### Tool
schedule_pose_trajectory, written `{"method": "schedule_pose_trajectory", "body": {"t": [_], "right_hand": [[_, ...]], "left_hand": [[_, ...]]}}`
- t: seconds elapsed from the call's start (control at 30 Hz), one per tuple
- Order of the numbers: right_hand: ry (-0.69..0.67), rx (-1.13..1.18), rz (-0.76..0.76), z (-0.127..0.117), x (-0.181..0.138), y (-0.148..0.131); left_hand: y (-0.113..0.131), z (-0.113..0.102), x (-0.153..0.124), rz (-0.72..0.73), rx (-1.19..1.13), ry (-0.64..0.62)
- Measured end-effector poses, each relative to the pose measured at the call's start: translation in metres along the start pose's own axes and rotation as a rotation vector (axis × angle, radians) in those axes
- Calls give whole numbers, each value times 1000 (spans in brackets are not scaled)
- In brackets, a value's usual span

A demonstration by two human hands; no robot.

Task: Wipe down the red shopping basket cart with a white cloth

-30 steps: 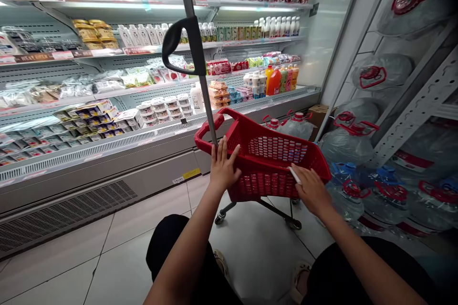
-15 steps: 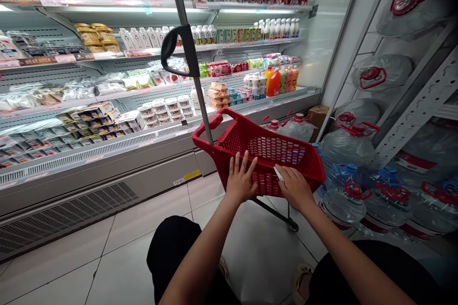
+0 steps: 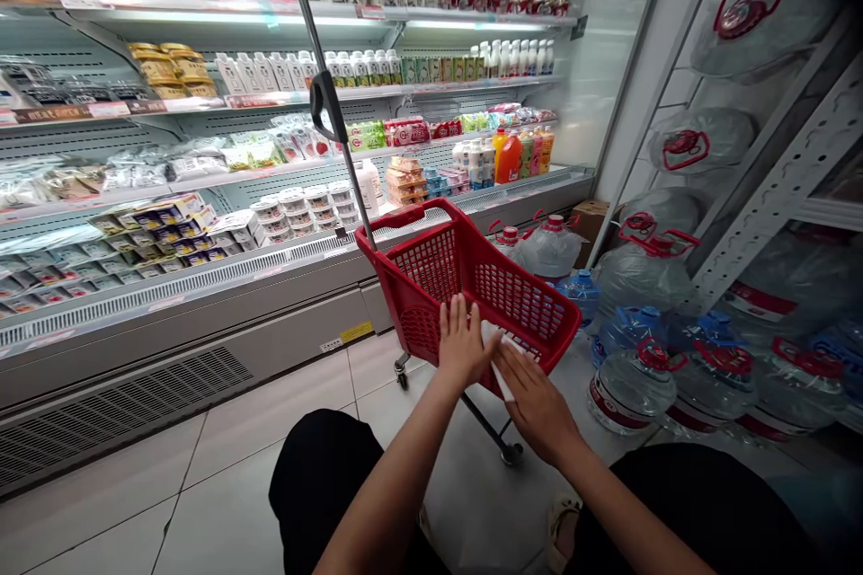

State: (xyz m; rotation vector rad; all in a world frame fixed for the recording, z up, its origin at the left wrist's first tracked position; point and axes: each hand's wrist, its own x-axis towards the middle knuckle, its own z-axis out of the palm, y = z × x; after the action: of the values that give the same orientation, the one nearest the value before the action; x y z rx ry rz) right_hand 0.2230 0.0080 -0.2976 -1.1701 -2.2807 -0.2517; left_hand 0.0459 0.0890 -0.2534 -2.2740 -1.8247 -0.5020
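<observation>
A red plastic shopping basket on wheels stands on the tiled floor in front of me, its grey pull rod with black grip rising to the upper left. My left hand lies flat with fingers apart against the basket's near corner. Beside it my right hand presses a white cloth or wipe against the same corner, fingers extended over it. The two hands nearly touch. My knees in black clothing show at the bottom of the view.
A refrigerated display with dairy, drinks and packaged food runs along the left and back. Large water bottles with red caps stand on the floor at the right, beside a white metal rack. A cardboard box sits in the corner.
The basket has turned so a corner now faces me, and its rod swung left. Both hands slid along the basket wall towards each other and now meet at that corner.
</observation>
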Motion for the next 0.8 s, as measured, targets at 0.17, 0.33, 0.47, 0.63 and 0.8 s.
{"method": "schedule_pose_trajectory", "body": {"t": [0.17,0.33,0.47,0.63,0.8], "right_hand": [[-109,78,-112,-11,-17,10],[-80,23,-16,-13,-21,68],[-23,14,80,-2,-4,73],[-32,122,-34,8,6,27],[-46,148,-110,1,11,51]], "left_hand": [[-9,-3,-13,-92,-17,-9],[-21,-11,-16,-136,-4,19],[6,0,-26,-24,27,36],[19,8,-36,58,43,94],[3,2,-40,126,92,143]]}}
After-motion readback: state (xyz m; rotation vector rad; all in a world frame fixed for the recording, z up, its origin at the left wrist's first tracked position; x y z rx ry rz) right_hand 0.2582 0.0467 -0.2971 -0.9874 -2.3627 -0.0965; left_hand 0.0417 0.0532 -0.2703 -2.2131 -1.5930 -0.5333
